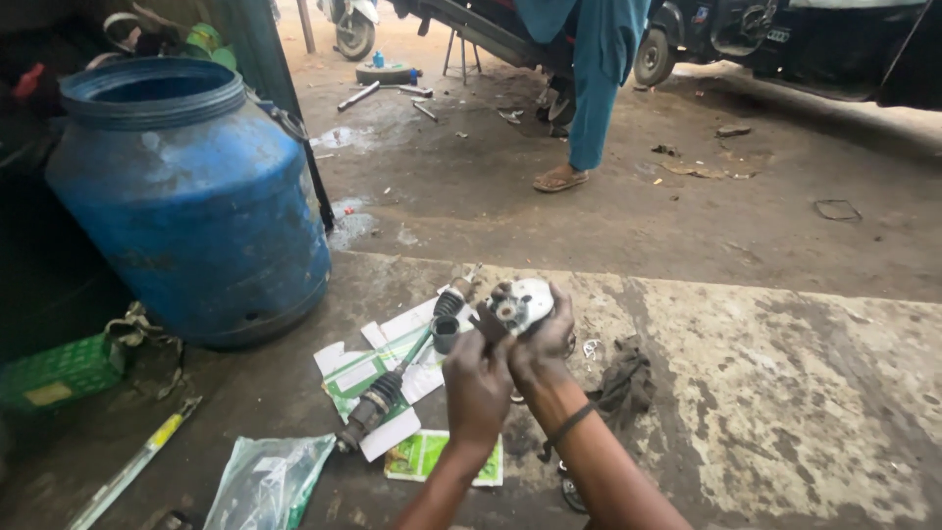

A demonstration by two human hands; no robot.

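both hands on a greasy joint

both hands are raised together over the concrete floor (785,393): right hand (542,345) is wrapped around a rounded, grey-white metal joint housing (522,302), and left hand (478,378) is closed on its near side at seven o'clock. a dark drive shaft with ribbed rubber boots (392,388) lies on flattened green-and-white cardboard (358,371) at eight o'clock. a big blue plastic drum (186,201) stands at ten o'clock; a dark rag (623,385) lies at three o'clock.
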